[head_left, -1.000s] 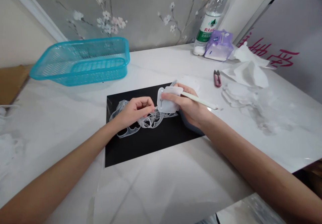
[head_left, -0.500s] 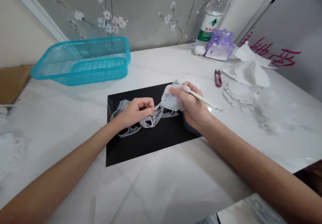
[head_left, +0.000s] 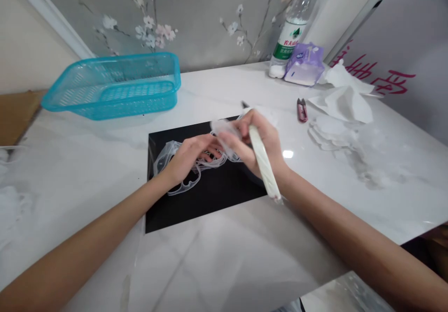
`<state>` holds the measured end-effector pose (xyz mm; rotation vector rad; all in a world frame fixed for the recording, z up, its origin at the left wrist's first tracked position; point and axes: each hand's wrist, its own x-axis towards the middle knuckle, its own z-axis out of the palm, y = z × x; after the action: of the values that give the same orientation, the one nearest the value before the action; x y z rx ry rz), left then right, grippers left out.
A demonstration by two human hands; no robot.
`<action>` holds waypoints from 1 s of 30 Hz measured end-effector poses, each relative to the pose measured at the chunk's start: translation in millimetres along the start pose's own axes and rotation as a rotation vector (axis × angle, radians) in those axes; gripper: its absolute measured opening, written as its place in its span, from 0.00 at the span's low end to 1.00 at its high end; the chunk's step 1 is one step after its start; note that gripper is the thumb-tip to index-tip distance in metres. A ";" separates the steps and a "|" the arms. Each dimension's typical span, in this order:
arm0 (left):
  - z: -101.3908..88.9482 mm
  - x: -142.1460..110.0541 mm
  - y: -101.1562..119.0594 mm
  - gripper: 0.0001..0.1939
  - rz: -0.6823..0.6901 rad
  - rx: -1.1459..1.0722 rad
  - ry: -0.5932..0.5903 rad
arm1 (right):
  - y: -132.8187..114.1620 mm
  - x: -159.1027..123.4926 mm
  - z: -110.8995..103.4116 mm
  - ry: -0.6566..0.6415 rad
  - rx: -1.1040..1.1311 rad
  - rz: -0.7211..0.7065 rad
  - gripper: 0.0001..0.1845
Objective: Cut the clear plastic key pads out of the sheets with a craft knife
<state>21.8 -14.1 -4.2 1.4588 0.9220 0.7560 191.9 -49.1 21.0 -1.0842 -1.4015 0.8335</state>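
My right hand (head_left: 261, 144) is closed round a pen-shaped tool (head_left: 262, 162) with a white wrapped handle; a dark tip shows beyond the knuckles. The same hand's thumb and fingers also pinch a thin whitish piece (head_left: 224, 132), blurred by motion. My left hand (head_left: 196, 153) has its fingers loosely stretched and apart, close to that piece, over a heap of clear and white cut-out scraps (head_left: 184, 186). Whether its fingertips touch the piece I cannot tell. Beneath both hands lies a black board (head_left: 196, 204).
A blue plastic basket (head_left: 115, 111) stands back left. At the back right are a water bottle (head_left: 289, 41) and a purple tissue pack (head_left: 305, 64). Small thread snips (head_left: 301, 111), crumpled white paper (head_left: 341, 102) and thin white pieces (head_left: 329, 134) lie to the right.
In my right hand the tool has swung round, its handle now pointing down toward me. My left hand has gone from a closed pinch on a white strand to stretched fingers.
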 end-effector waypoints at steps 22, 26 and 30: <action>-6.9 4.7 1.3 0.19 -0.171 -0.056 0.036 | 3.0 17.0 -14.8 0.124 0.190 0.095 0.13; -5.7 4.0 1.2 0.21 -0.146 0.013 0.035 | -3.3 17.8 -18.2 0.046 0.105 0.033 0.09; -4.8 2.8 1.2 0.21 -0.119 0.053 0.009 | -7.2 17.5 -22.4 -0.040 -0.006 -0.039 0.08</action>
<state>19.1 -9.3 -2.7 1.4340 1.0327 0.6554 213.8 -37.2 36.4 -1.0464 -1.4552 0.8269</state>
